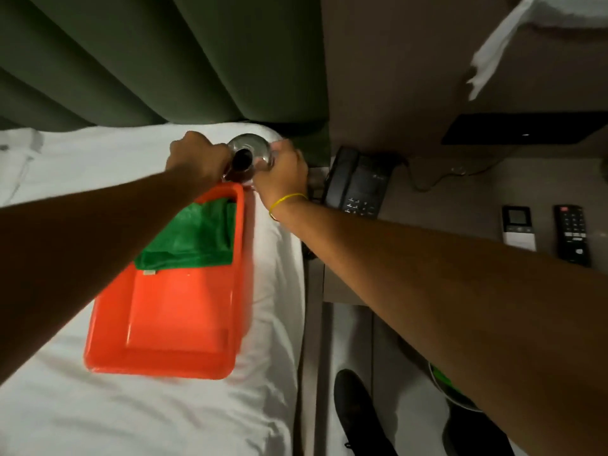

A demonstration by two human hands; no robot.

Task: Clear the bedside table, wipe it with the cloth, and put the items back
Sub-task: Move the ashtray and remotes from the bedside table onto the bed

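A shiny metal kettle (pixel 249 145) with a dark handle is at the far end of the orange tray (pixel 158 366), which lies on the bed. My left hand (pixel 197 156) grips its handle side and my right hand (pixel 283 167) holds its right side. Whether it rests on the tray's rim or is held above it, I cannot tell. A folded green cloth (pixel 194 238) lies in the far half of the tray. To the right, the bedside table (pixel 444 205) carries a black phone (pixel 358 182), a white remote (pixel 518 228) and a black remote (pixel 572 238).
The bed's white sheet (pixel 131 416) fills the lower left, and a padded green headboard (pixel 131 60) stands behind it. A black panel (pixel 526 128) sits on the wall above the table, with a white towel (pixel 513 37) higher up. My dark shoe (pixel 355 413) is on the floor below.
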